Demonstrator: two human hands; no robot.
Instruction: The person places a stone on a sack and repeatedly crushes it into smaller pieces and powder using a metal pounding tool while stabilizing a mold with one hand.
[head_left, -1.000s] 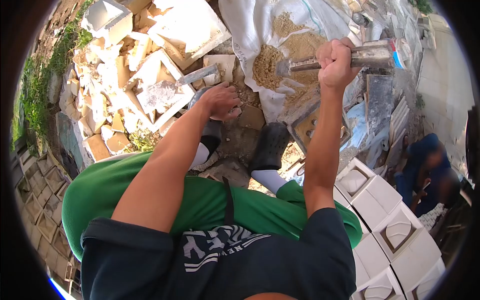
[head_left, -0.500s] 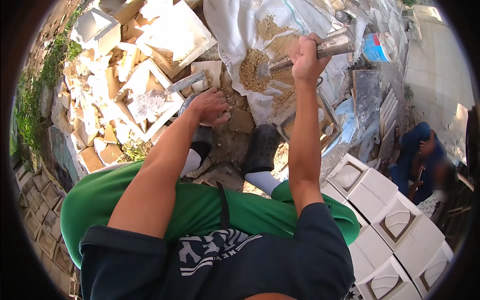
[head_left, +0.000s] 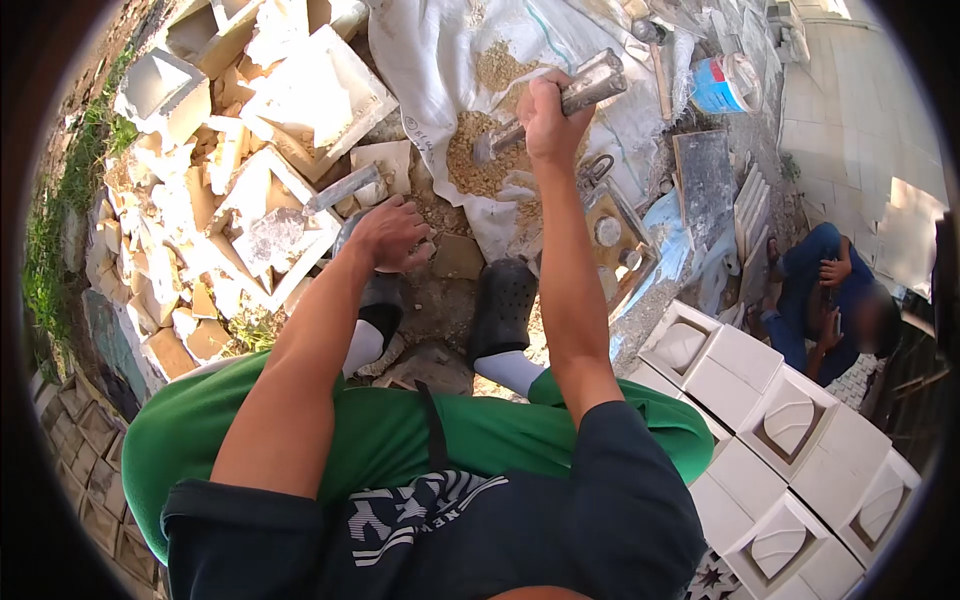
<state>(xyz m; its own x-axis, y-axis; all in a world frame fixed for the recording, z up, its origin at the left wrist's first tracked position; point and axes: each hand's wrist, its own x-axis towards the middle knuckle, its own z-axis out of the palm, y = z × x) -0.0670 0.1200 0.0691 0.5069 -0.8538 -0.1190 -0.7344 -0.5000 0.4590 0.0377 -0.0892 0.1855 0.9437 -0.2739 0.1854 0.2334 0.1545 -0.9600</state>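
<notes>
My right hand (head_left: pixel 556 118) is wrapped round a worn tool (head_left: pixel 594 84) with a thick cylindrical end and a thinner shaft. Its grey tip (head_left: pixel 490 148) is over a pile of tan crumbs (head_left: pixel 466 168) on a white sack (head_left: pixel 400 40); whether they touch is unclear. My left hand (head_left: pixel 393 236) hangs above my left dark clog (head_left: pixel 382 298), fingers loosely bent and apart, nothing seen in them. Close to it, a grey bar (head_left: pixel 345 188) lies across broken cream pieces, with a grey crusted lump (head_left: pixel 275 235) at its far end.
Broken cream mould-like blocks (head_left: pixel 325 95) are heaped at left. A framed box (head_left: pixel 630 225) and a dark board (head_left: pixel 706 175) lie right of the sack, below a blue-and-white tub (head_left: pixel 718 85). White moulds (head_left: pixel 790 430) stand at lower right; another person (head_left: pixel 835 290) sits beyond them.
The whole view has shifted, so most things appear further left. My right hand with the tool has moved slightly left over the sack. My left hand stays over the clog.
</notes>
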